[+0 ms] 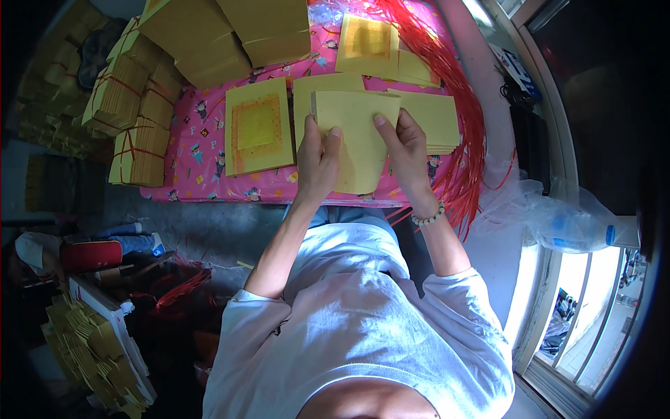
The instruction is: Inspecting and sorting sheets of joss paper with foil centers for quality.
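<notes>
Between my two hands a stack of plain yellow paper sheets (359,150) is held up over the near edge of the table. My left hand (319,157) grips its left side, thumb on the front face. On the right side my right hand (406,150) pinches it the same way, a beaded bracelet on that wrist. Behind the held sheets lie more plain yellow paper stacks (436,119), partly hidden. To the left rests a yellow paper stack with an orange-bordered square print (258,129). A similar printed stack (366,42) sits farther back.
The table has a pink patterned cover (202,140). Red plastic strands (460,119) hang along its right side. Tied paper bundles (139,150) and tall paper stacks (269,31) stand at the left and back. A clear plastic bag (569,220) is at the right, more paper bundles (98,349) lower left.
</notes>
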Demonstrator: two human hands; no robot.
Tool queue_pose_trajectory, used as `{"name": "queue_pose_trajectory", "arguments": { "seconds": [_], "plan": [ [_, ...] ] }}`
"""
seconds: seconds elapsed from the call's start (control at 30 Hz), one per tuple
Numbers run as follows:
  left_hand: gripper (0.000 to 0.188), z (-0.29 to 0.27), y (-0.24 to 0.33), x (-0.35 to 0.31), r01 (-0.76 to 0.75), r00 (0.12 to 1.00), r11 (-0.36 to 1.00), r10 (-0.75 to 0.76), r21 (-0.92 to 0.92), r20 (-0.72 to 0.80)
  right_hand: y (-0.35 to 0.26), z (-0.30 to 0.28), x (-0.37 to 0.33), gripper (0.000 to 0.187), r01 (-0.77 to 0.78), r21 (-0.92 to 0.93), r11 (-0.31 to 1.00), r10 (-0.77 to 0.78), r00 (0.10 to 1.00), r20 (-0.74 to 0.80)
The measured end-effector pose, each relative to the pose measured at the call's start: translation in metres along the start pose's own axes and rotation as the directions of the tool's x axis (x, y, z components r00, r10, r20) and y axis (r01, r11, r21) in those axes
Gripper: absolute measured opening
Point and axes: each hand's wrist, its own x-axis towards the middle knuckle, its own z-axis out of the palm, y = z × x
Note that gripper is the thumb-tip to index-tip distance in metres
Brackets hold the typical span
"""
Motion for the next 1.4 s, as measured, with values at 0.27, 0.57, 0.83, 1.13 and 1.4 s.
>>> {"name": "queue_pose_trajectory", "arguments": {
  "seconds": [0.27,0.57,0.83,1.13,1.4],
  "plan": [
    [0.031,0.000,-0.013,-0.002,-0.029,1.000,0.996,0.029,0.089,0.000,0.006,-0.008,0.002,0.017,0.017,-0.062,0.998,-0.020,0.998,-0.058],
    [0.037,-0.006,-0.020,-0.003,0.051,0.995,0.998,-0.054,0.038,0.086,0.010,-0.016,0.003,0.017,-0.002,-0.048,0.999,-0.005,0.991,-0.135],
    [0.035,-0.006,-0.019,0.001,0.158,0.982,0.971,-0.135,-0.179,0.135,0.003,-0.019,-0.010,0.020,-0.163,-0.089,0.983,0.161,0.987,-0.023],
    [0.030,-0.007,-0.020,0.004,0.232,0.965,0.966,-0.213,-0.117,0.155,0.026,-0.029,-0.020,0.025,-0.161,-0.109,0.981,0.166,0.985,0.037],
    [0.035,-0.003,-0.027,0.007,0.196,0.974,0.980,-0.191,-0.029,0.122,0.033,-0.035,-0.023,0.026,-0.202,-0.112,0.973,0.211,0.975,0.071]
  ]
}}
